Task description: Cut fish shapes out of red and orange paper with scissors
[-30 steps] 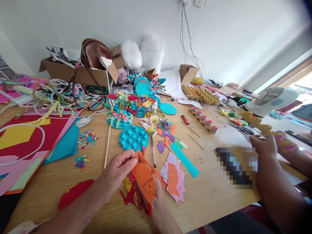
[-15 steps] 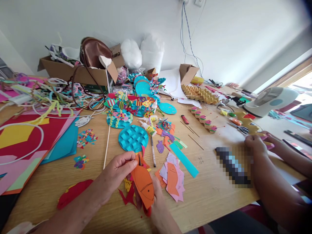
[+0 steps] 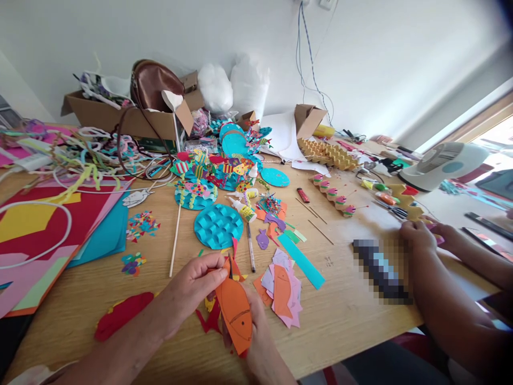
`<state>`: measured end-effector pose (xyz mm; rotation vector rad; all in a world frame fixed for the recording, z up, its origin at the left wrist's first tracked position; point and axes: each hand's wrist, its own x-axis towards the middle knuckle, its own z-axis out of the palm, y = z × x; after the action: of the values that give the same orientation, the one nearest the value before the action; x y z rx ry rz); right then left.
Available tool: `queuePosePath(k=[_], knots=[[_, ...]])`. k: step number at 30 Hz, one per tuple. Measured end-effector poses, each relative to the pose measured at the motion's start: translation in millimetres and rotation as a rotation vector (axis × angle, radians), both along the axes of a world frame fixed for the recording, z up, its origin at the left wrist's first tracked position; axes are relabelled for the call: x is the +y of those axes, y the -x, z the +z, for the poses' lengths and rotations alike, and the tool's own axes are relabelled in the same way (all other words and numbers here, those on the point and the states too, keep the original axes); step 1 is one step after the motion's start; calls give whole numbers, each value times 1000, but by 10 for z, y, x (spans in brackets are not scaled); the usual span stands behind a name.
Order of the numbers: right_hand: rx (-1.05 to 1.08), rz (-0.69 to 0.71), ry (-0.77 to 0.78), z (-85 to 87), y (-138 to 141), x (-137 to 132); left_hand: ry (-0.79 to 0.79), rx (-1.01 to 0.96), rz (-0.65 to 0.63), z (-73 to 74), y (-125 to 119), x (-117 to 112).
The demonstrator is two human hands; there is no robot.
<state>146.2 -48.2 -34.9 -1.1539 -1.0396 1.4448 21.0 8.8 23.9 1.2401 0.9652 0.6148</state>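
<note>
At the near side of the wooden table (image 3: 320, 334), as seen from the head camera, the left hand (image 3: 200, 280) pinches the far left edge of an orange paper (image 3: 236, 318) between thumb and fingers. A fish is drawn on that paper in dark line, its eye toward the near end. The right hand (image 3: 258, 329) is curled below and to the right of it, gripping scissors (image 3: 231, 267) whose dark blade shows at the paper's far end; most of its fingers are hidden under the sheet.

Just beneath the work lie red and yellow scraps (image 3: 210, 314), and a red piece (image 3: 126, 315) sits left of them by the left forearm. To the right, near the right hand, there's a small stack of lilac and pink cutouts (image 3: 297, 299) with an orange fish piece (image 3: 282, 291) on top. A pen (image 3: 251, 248) lies just beyond the hands, right of a blue woven disc (image 3: 218, 226), and a blue strip (image 3: 302, 262) slants farther right.

Over on the left I see coloured sheets (image 3: 36, 235); at the far left, a brown bag (image 3: 156, 83) rests in a cardboard box (image 3: 120, 120). At the far right, a co-worker's hands (image 3: 419, 235) hold something pinkish.
</note>
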Motion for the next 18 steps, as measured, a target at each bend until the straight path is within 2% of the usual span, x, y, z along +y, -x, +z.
queuePosePath(k=[4, 7, 12, 14, 18], knots=[[19, -8, -34, -21, -30, -68, -38, 22, -30, -47, 2, -31], [21, -9, -70, -12, -46, -122, -27, 45, -34, -18, 26, -71], [89, 99, 152, -52, -92, -248, -35, 88, 12, 41, 152, -45], [95, 144, 164, -61, -155, -290, -80, 101, 34, 56, 209, 4], [40, 131, 95, 88, -386, -300, -189, 154, 84, 126, 280, 101]])
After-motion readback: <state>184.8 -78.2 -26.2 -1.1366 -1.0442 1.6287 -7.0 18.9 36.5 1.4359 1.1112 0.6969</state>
